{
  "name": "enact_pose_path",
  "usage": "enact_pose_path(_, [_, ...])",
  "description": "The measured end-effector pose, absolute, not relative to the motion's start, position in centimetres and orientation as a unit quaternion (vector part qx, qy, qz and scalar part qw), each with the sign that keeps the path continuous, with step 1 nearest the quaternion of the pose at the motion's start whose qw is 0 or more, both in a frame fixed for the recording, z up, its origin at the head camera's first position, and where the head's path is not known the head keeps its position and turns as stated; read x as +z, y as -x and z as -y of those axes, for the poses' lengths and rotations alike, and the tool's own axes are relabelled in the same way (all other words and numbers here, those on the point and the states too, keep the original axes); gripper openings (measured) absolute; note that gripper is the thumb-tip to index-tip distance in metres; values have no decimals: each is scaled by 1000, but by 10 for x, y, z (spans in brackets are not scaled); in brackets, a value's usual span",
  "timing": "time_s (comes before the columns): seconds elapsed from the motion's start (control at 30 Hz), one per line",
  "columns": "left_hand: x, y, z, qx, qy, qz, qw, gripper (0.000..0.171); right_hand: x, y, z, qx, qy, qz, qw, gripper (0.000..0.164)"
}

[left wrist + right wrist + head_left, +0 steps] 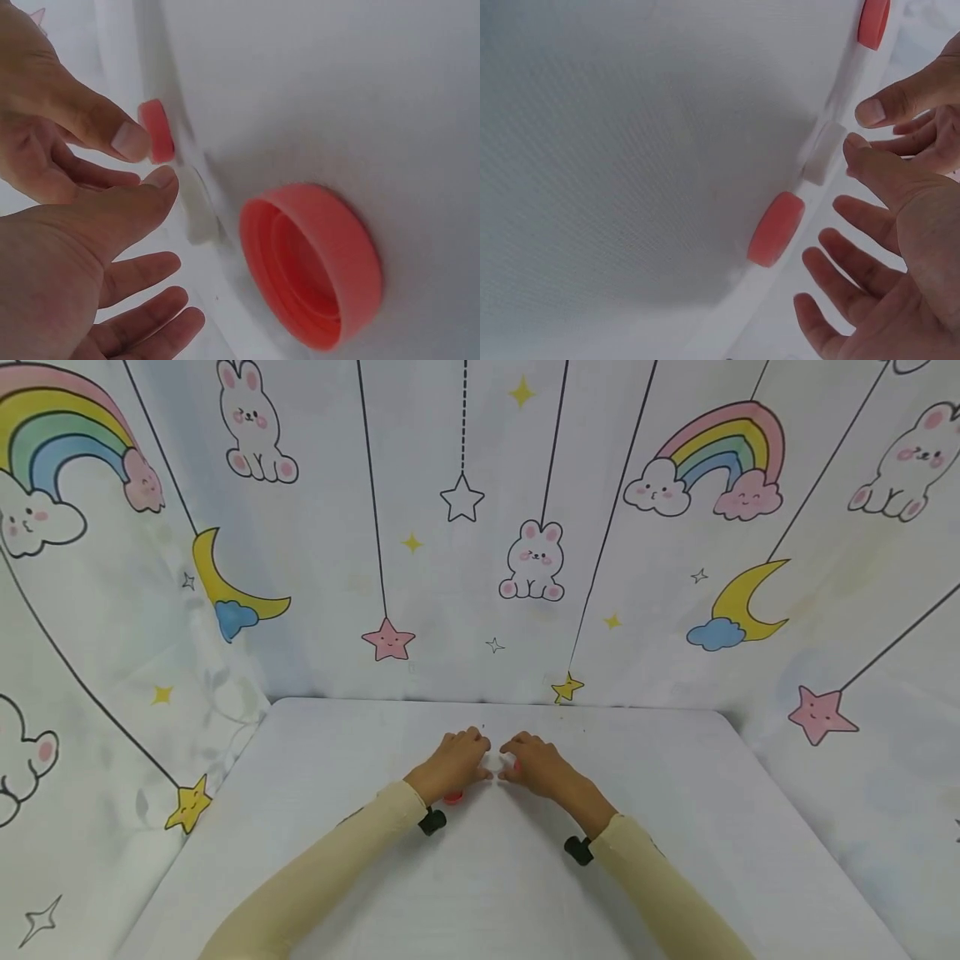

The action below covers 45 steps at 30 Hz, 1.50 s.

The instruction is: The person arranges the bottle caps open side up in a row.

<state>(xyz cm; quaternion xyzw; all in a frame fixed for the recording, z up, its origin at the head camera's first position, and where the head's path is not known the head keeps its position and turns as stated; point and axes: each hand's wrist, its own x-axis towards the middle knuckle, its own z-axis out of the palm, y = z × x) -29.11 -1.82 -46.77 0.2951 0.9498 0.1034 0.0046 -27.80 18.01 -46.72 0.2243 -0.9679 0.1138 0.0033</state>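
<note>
Though hands (491, 764) hover, white cap (199, 214) indistinct.

Long pale-yellow sleeves (322, 868) cover both arms to the wrists; 2 small black wrist-mounted cameras (432, 821) sit at the cuffs.

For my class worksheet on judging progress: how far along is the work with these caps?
Nothing looks finished: the large red plastic cap, small red cap and small white piece lie apart on the white table. The left hand and right hand hover open at that piece; gripping remains.
</note>
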Motion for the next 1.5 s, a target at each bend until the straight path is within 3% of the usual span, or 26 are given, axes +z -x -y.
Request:
enact_pose_path(0.63, [-470, 301, 11, 111, -272, -954, 49, 44, -475, 288, -178, 102, -234, 967, -10, 41])
enact_pose_path(1.5, [-474, 303, 10, 116, -282, -951, 44, 40, -479, 292, -172, 100, -220, 970, -23, 38])
